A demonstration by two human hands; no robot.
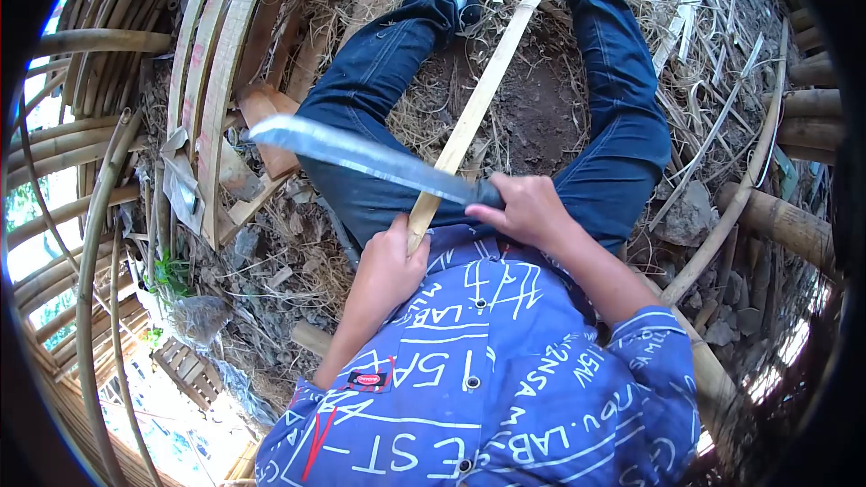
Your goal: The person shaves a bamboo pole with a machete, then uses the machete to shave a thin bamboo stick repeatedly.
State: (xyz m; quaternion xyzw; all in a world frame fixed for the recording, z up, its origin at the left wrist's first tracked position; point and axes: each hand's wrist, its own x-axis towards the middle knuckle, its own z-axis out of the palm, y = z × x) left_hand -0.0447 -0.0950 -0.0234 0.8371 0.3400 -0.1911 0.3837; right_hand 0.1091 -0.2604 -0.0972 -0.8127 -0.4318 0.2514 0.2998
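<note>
My right hand (528,207) grips the dark handle of a machete (361,155), its long wide blade pointing left across my lap. The blade lies over a long pale bamboo strip (487,81), crossing it close to its near end. That near end is in my left hand (394,261), fingers wrapped round it just in front of my shirt. From there the strip runs forward between my legs, its far end passing between my shoes at the top of the view.
Long pale slats (221,81) lean at the left near a brown wood block (269,131). Bamboo poles (104,216) stand along the left side, and a thick bamboo pole (780,225) juts in at right. Fibrous shavings (695,81) and stones (687,215) cover the ground about me.
</note>
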